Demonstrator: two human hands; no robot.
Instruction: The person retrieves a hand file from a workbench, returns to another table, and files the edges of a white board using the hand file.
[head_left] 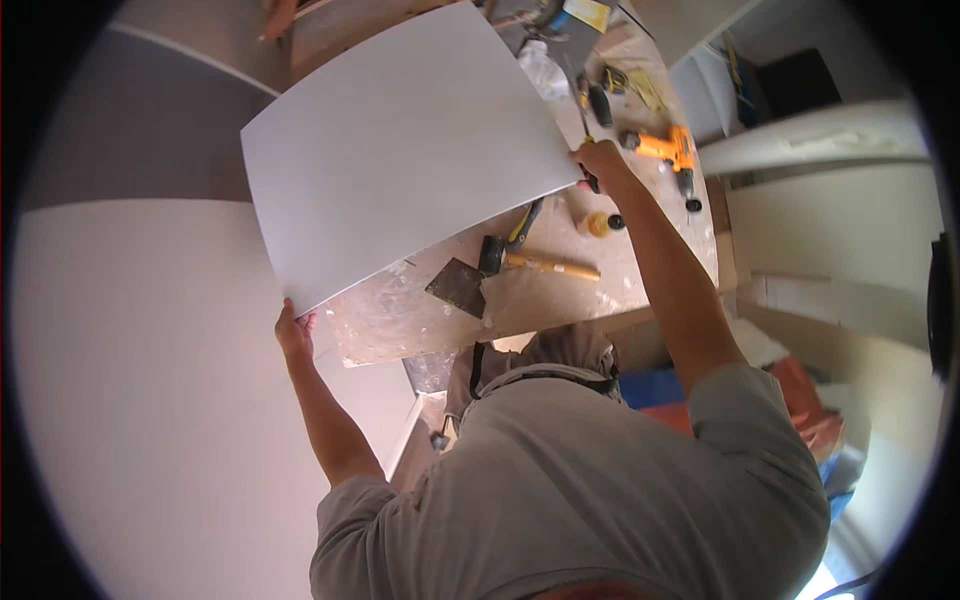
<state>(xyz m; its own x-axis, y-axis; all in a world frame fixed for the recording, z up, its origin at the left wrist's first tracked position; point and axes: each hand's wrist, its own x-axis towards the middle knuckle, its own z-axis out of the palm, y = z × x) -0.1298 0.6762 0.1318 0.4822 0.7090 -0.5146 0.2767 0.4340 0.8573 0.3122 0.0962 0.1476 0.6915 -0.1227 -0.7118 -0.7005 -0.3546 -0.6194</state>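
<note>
A large pale white board [400, 150] lies over the worn worktable [370, 330]. My left hand [296, 325] grips its near left corner, fingers curled round the edge. My right hand [596, 165] is closed at the board's right corner; something dark shows under its fingers, too hidden to make out. Beside that hand a thin screwdriver-like tool [586, 110] points away from me. Below the board's near edge lie a rubber mallet [545, 266], a dark square plate [455, 286], a yellow-and-black hand tool [522, 226] and a yellow bottle [598, 224].
An orange drill [655, 148] lies on the table's right side, with a tape measure [614, 80] and small items farther back. A pale large panel [130, 380] fills the left. Pale boards [830, 230] stand at the right, and red and blue material [800, 400] lies low at the right.
</note>
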